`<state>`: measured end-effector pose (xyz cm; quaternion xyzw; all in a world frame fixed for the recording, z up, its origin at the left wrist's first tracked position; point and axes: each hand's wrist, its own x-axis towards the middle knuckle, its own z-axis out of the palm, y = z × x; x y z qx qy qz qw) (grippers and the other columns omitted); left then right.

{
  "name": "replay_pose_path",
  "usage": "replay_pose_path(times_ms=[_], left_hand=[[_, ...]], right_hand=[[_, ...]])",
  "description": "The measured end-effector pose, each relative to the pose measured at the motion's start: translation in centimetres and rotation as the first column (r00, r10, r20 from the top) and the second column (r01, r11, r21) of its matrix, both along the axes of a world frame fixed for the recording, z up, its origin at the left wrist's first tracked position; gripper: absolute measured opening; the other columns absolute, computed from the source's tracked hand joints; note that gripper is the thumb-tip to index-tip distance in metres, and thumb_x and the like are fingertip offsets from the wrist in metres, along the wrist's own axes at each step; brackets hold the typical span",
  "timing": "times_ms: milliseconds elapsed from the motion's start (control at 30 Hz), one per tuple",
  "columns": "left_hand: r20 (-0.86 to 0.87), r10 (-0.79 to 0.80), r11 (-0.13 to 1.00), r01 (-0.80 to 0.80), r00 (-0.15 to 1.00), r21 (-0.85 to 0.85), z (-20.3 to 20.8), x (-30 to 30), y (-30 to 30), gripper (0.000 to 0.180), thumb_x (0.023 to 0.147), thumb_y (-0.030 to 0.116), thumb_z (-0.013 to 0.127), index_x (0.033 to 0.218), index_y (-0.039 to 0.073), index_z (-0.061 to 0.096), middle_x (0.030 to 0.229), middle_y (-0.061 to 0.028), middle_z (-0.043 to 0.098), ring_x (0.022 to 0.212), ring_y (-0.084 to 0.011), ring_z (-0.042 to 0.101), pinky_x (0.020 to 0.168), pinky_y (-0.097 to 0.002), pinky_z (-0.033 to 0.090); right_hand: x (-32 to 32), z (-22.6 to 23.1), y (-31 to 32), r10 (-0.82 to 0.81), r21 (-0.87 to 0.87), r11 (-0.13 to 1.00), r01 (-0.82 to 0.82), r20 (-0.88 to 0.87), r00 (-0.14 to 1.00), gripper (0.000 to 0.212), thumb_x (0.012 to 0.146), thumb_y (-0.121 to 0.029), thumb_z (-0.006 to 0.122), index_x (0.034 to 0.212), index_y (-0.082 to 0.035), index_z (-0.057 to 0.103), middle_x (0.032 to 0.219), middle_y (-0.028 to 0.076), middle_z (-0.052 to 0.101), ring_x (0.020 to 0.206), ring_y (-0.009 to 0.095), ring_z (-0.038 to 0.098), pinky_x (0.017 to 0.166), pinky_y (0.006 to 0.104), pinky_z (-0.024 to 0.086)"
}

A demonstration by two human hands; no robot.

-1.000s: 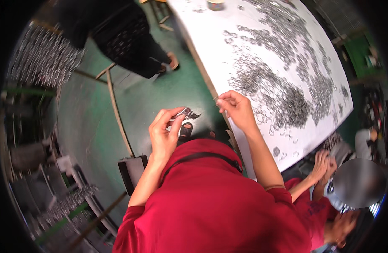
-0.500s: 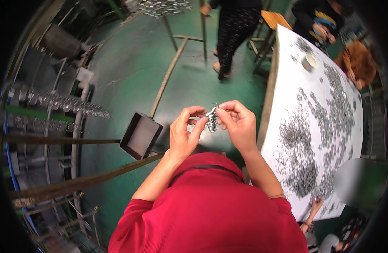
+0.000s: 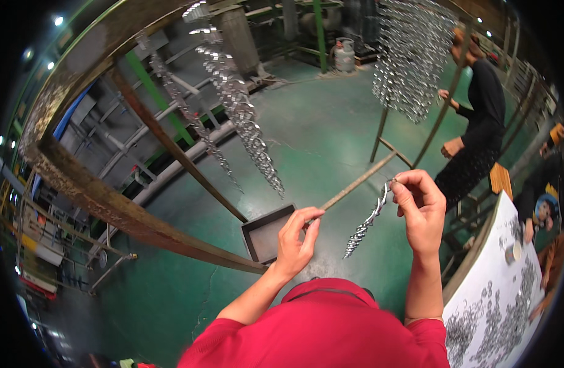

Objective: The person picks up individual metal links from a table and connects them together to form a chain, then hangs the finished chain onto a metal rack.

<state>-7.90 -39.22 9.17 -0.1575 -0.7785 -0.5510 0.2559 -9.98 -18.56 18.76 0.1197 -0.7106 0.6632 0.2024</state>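
No readable text, label, number or sign anywhere in view. Blue-and-yellow print (image 3: 546,207) on a co-worker's dark top (image 3: 533,191) near right edge, too small to tell whether letters or picture. Small cup (image 3: 513,253) on white tabletop (image 3: 485,270): any marking illegible too.

A plain red shirt (image 3: 318,334) is worn. The upper arms are covered by its short sleeves, the left sleeve (image 3: 215,338) and right sleeve (image 3: 428,338) both made in the same red. The shirt's front is crossed by a narrow, dark, curved band (image 3: 328,291). The left hand (image 3: 298,245) and right hand (image 3: 422,211) are bare.
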Motion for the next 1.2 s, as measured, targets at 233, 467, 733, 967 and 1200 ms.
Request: replay_pose_path(times_ms=[233,467,733,967,1200], left_hand=[[0.024,0.213,0.976,-0.214,0.977,0.037,0.0,1.8,-3.1,0.018,0.085,-0.002,0.056,0.102,0.002,0.062,0.100,-0.0105,0.062,0.085,-0.0172,0.061,0.070,-0.0264,0.049],[0.051,0.483,0.870,-0.486,0.874,0.078,-0.1,4.0,-3.5,0.017,0.085,-0.004,0.056,0.100,0.002,0.062,0.097,-0.0104,0.063,0.083,-0.0164,0.060,0.070,-0.0263,0.049],[0.048,0.681,0.723,-0.682,0.730,0.110,-0.4,4.3,-1.6,0.015,0.085,-0.006,0.053,0.096,0.000,0.061,0.095,-0.0087,0.061,0.079,-0.0128,0.059,0.068,-0.0236,0.048],[0.032,0.780,0.623,-0.780,0.625,0.062,0.1,4.5,0.8,0.015,0.083,-0.006,0.057,0.095,0.000,0.063,0.092,-0.0123,0.064,0.078,-0.0187,0.061,0.067,-0.0263,0.049],[0.047,0.819,0.569,-0.820,0.572,0.067,-1.2,4.3,2.7,0.016,0.081,-0.007,0.058,0.094,0.000,0.064,0.091,-0.0121,0.064,0.079,-0.0209,0.062,0.068,-0.0277,0.049]], right_hand=[[-8.2,5.5,-3.7,0.307,-0.050,0.947,-0.317,-0.154,0.939,0.010,0.085,-0.010,0.064,0.087,-0.001,0.061,0.075,0.000,0.060,0.064,0.005,0.054,0.051,0.0194,0.042],[-15.6,10.7,-8.4,0.518,-0.087,0.822,-0.563,-0.297,0.802,0.015,0.084,-0.012,0.065,0.092,0.001,0.064,0.079,0.002,0.062,0.064,0.008,0.055,0.058,0.0220,0.045],[-20.7,15.6,-13.9,0.576,-0.170,0.697,-0.697,-0.448,0.684,0.013,0.082,-0.012,0.068,0.087,0.000,0.065,0.069,0.001,0.060,0.059,0.007,0.054,0.054,0.0195,0.042],[-27.3,18.5,-16.0,0.718,-0.128,0.518,-0.846,-0.472,0.511,0.020,0.082,-0.012,0.067,0.096,0.003,0.066,0.087,0.006,0.065,0.073,0.009,0.056,0.062,0.0214,0.044],[-30.3,20.8,-17.3,0.762,-0.107,0.396,-0.912,-0.516,0.391,0.022,0.083,-0.009,0.065,0.097,0.008,0.064,0.096,0.010,0.064,0.082,0.016,0.059,0.067,0.0241,0.048]])
